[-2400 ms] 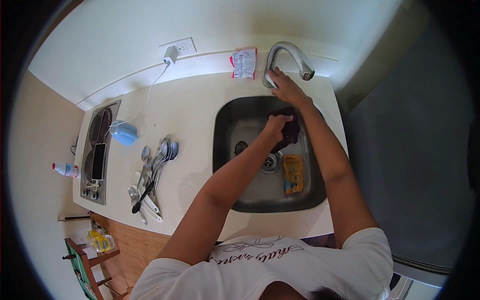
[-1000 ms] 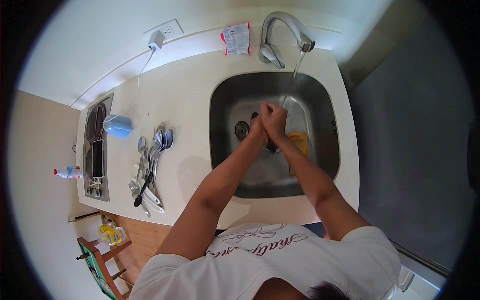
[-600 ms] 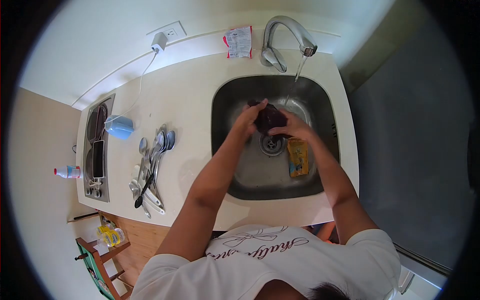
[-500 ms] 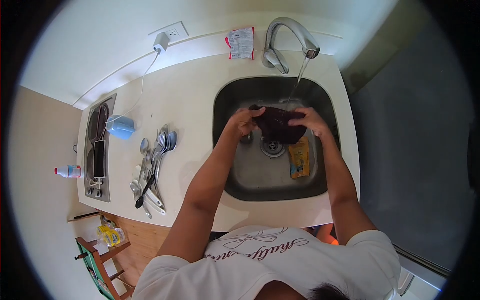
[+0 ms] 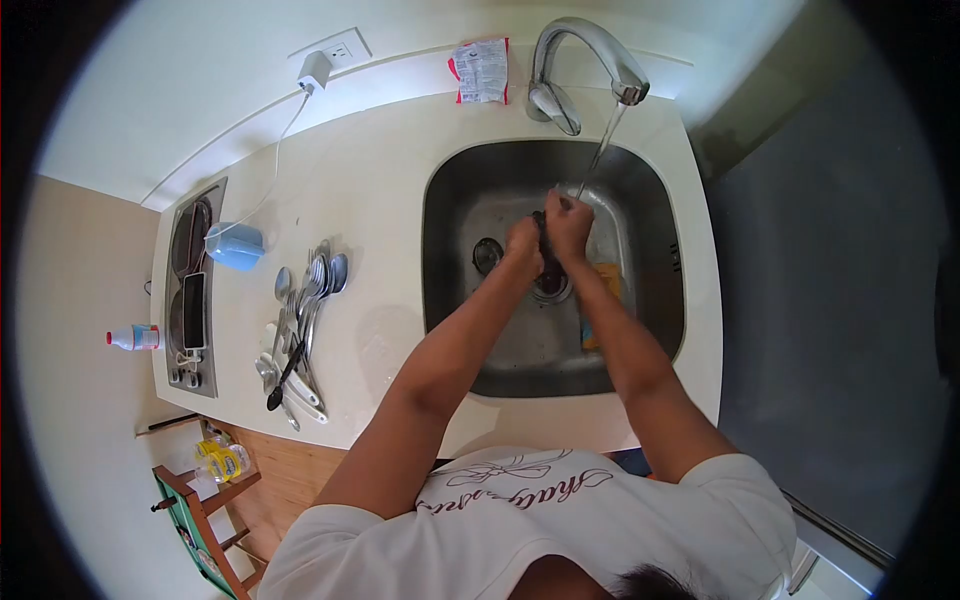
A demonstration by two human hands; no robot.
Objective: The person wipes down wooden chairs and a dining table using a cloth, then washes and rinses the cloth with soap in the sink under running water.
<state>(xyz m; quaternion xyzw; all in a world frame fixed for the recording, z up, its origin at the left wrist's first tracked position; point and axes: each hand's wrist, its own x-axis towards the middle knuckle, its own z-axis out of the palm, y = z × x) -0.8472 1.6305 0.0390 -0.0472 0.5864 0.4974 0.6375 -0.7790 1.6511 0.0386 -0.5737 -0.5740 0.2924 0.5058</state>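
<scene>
A dark maroon cloth point(image 5: 550, 277) is bunched between my two hands over the drain of the steel sink point(image 5: 455, 330). My left hand point(image 5: 524, 246) is closed round one side of it. Right beside it, my right hand point(image 5: 569, 226) grips the cloth too, knuckles close to the falling water. Most of the cloth is hidden by my fingers. A stream runs from the chrome faucet point(image 5: 590, 45). Partly behind my right forearm, a yellow packet point(image 5: 608, 285) lies on the sink floor. A round dark strainer point(image 5: 487, 255) sits left of my left hand.
Spoons, forks and other utensils point(image 5: 305, 315) are piled on the white counter point(image 5: 375, 240). Farther left are a blue container point(image 5: 236, 246), a phone point(image 5: 194, 310) on the cooktop point(image 5: 178, 385) and a bottle point(image 5: 134, 337). A red-edged packet point(image 5: 481, 72) leans behind the sink.
Both hands have come together near the sink's middle, and the cloth went from spread out to bunched up. My view has shifted slightly; the water keeps running.
</scene>
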